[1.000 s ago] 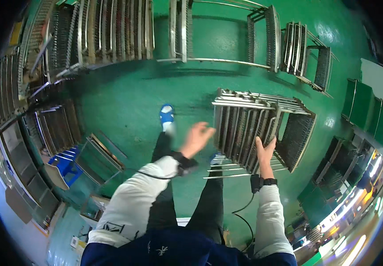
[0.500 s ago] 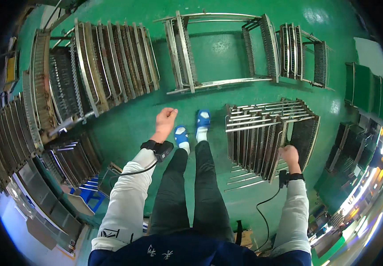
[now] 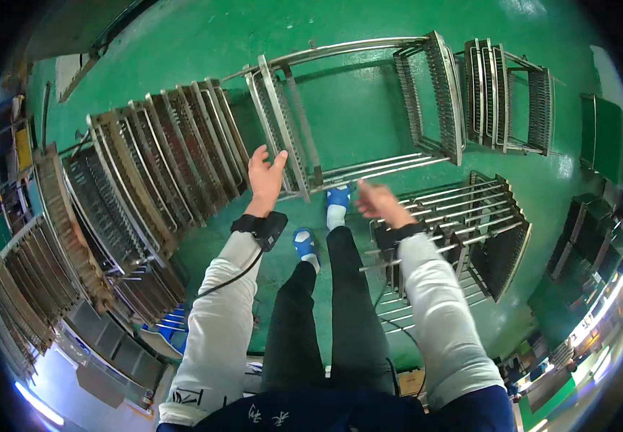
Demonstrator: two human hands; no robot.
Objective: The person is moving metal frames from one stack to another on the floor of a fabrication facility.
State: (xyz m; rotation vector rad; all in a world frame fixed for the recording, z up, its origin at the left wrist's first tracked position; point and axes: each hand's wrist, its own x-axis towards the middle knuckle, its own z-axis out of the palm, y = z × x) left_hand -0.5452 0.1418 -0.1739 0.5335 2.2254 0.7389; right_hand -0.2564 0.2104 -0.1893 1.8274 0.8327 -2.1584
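Note:
My left hand (image 3: 267, 173) is held up, its thumb apart from the fingers and nothing in it. It hovers just left of the toothed end of a long metal rack frame (image 3: 283, 122); I cannot tell whether it touches. My right hand (image 3: 380, 201), a little blurred, reaches across in front of my body with fingers loosely stretched, empty, close to the near rails (image 3: 383, 169) of that frame. Beneath my right forearm stands a stack of metal racks (image 3: 499, 237) with bright rods, partly covered by the arm. Both wrists wear black straps with small devices and cables.
A row of nested metal racks (image 3: 160, 158) stands on the left, with more racks (image 3: 38, 288) beyond. Further racks (image 3: 502, 97) stand at the far right. Green bins (image 3: 607, 137) line the right side. My blue shoes (image 3: 306, 245) are on the green floor (image 3: 358, 108).
My right hand has left the right rack stack and swung inward toward the frame's near rails. My left hand has opened and come beside the frame's left end. My view and feet have shifted.

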